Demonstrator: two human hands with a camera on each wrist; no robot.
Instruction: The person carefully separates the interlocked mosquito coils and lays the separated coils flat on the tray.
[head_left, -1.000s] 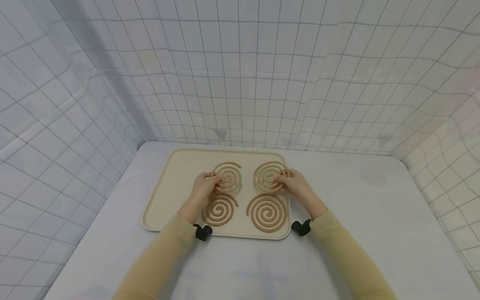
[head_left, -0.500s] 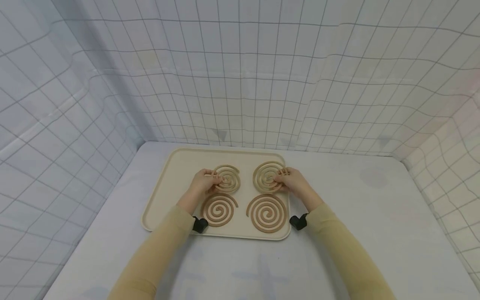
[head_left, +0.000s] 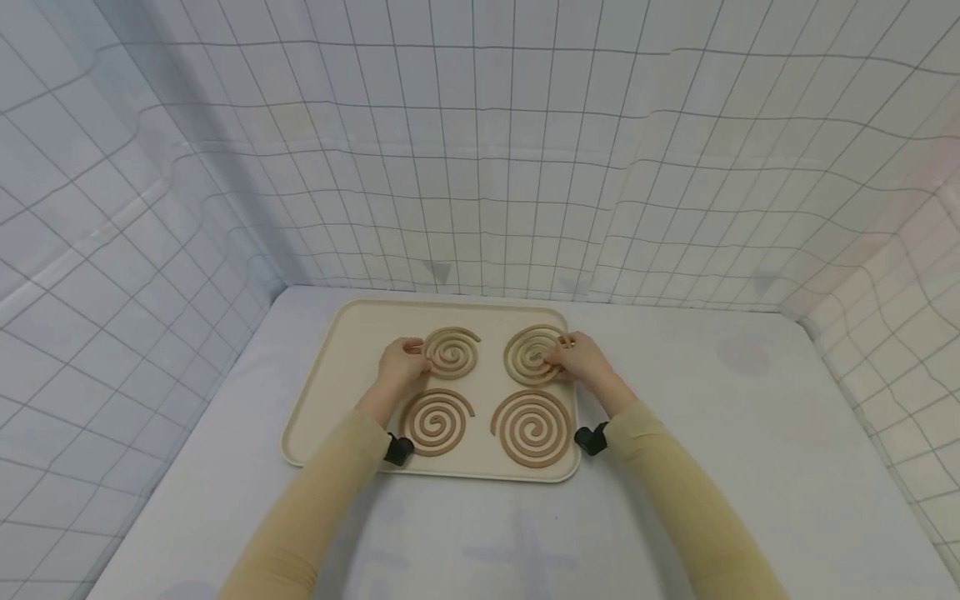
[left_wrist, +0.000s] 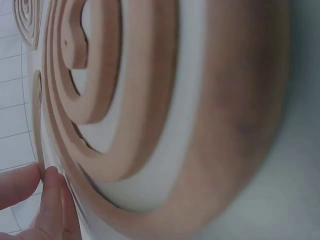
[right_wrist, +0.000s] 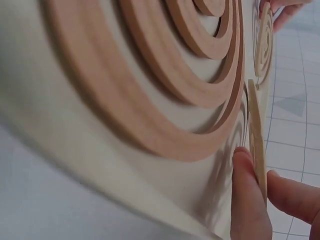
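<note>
Two tan mosquito coils lie on the near right of a cream tray: a near-left coil (head_left: 433,422) and a near-right coil (head_left: 532,428). Behind them, my left hand (head_left: 401,362) pinches the left edge of a far-left coil (head_left: 452,353), seen nearly edge-on in the left wrist view (left_wrist: 36,120). Thumb and fingers of my right hand (head_left: 585,364) hold the right edge of a far-right coil (head_left: 528,357). In the right wrist view that coil (right_wrist: 257,135) tilts above the tray, casting a spiral shadow.
The cream tray (head_left: 337,375) has a low raised rim and rests on a white-covered table (head_left: 712,400). White grid-patterned sheets (head_left: 480,167) enclose the back and sides. Black wrist cameras (head_left: 591,440) hang close over the tray's front edge.
The far-left coil has come down flatter, and my left hand has shifted slightly left to its edge. The far-right coil has moved a little left and lower with my right hand.
</note>
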